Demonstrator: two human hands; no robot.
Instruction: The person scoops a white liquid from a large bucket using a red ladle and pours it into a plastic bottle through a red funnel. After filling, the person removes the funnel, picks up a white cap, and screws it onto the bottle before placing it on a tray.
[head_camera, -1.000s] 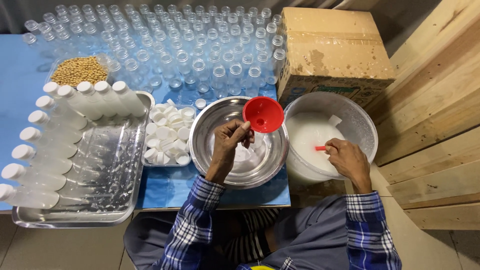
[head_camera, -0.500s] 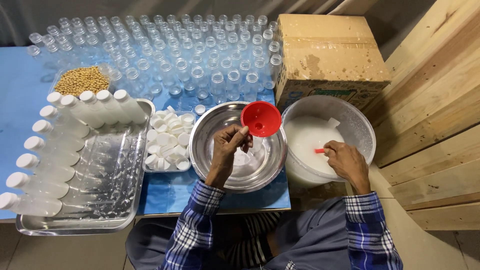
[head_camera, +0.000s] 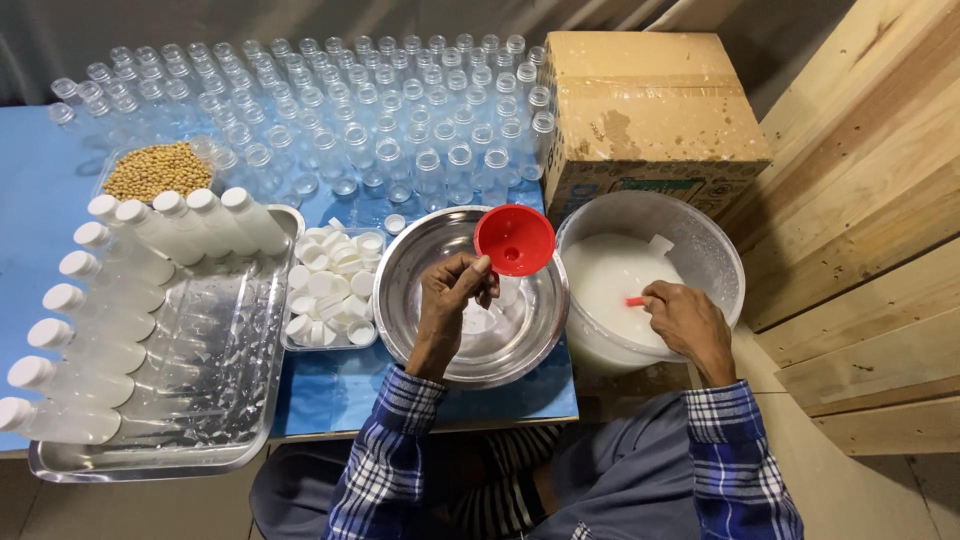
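Two hands busy here: the left hand (head_camera: 452, 300) has its fingers curled round a small clear plastic bottle (head_camera: 507, 293) with a bright red plastic funnel (head_camera: 514, 240) sitting in its neck, held over the round shiny steel bowl (head_camera: 470, 298). The right hand (head_camera: 685, 320) is closed, fingertips pinching a thin red handle (head_camera: 636, 301) that dips into the big translucent white plastic bucket (head_camera: 700, 240) of milky white liquid (a ladle or scoop, I'd guess, the business end is under the surface). Looks to me like the filling step, funnel ready and a scoop being loaded; the next move would need a steady lift across to the funnel without dripping between bucket and bowl. Just left of the bowl sits a small clear tub of white screw caps (head_camera: 330, 285), then a long dented metal tray (head_camera: 200, 400) with capped, frosty-white filled bottles (head_camera: 120, 290) lying in rows. Behind are rows of empty clear bottles (head_camera: 350, 110), a heap of tan soybeans (head_camera: 158, 170) and a worn cardboard box (head_camera: 645, 110), all on a blue tabletop (head_camera: 40, 200).
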